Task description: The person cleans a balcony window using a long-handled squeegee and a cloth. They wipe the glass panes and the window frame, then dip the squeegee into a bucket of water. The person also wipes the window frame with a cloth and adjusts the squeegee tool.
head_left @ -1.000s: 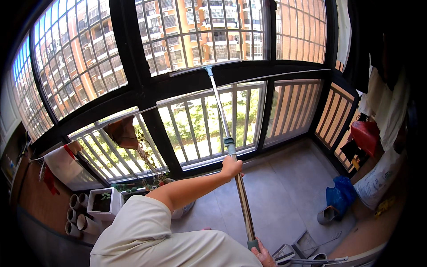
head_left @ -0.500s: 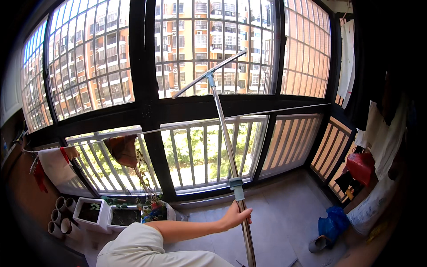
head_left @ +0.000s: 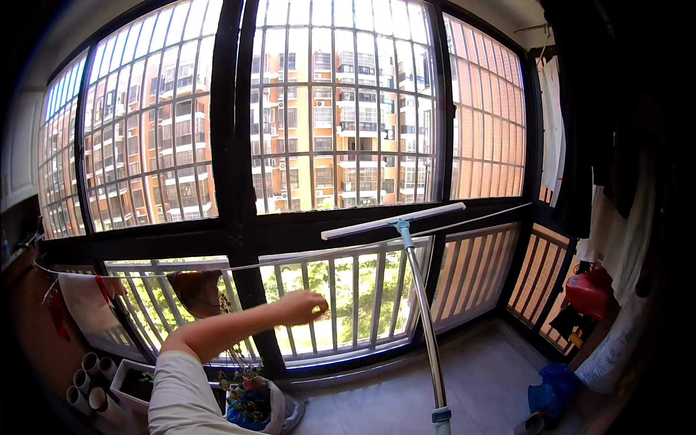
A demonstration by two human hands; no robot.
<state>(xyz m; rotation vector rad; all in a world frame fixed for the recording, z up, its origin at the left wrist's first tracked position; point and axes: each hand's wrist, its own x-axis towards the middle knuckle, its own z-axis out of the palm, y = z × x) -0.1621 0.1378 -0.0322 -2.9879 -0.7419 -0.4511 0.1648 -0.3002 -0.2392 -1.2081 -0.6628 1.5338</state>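
Long-handled squeegee (head_left: 415, 272); head view. Pole (head_left: 431, 348) leaning, blade (head_left: 362, 227) slightly aslant before the dark window crossbar (head_left: 290, 232); contact cannot be told. Left hand (head_left: 301, 309): apart from the pole, fingers curled, nothing visible in the grip, exact closure uncertain. Right hand: out of view, its grip unknown. Hazards, as judged: pole could swing, lacking upper support; blade could snag the clothesline (head_left: 486, 216) running close by.

Looks like smooth, glossy metal on the pole (head_left: 426, 326), matt plastic on its joint (head_left: 404, 233). Shows matt cloth on the near left sleeve (head_left: 181, 391), shiny crumpled plastic on the blue bag (head_left: 553, 390) at right, smooth tile on the floor (head_left: 478, 366).
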